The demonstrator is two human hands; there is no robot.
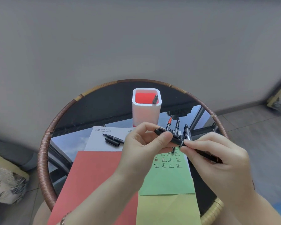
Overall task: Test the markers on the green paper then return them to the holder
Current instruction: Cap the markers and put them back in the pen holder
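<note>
Above the green paper [167, 179], which bears rows of written characters, both hands hold one black marker [177, 140]. My left hand [141, 148] pinches its cap end and my right hand [217, 156] grips the barrel. The white holder [146, 111] with a red inside stands behind, with one black marker [155, 99] in it. An uncapped black marker [113, 137] and its cap [112, 141] lie on the white paper [96, 140]. Further markers, one of them red [169, 123], lie to the right of the holder.
All of this rests on a round glass table with a woven rim [44, 143]. A red sheet [91, 181] lies left of the green paper and a yellow sheet [167, 210] below it. Cushions [5, 182] sit on the floor at the left.
</note>
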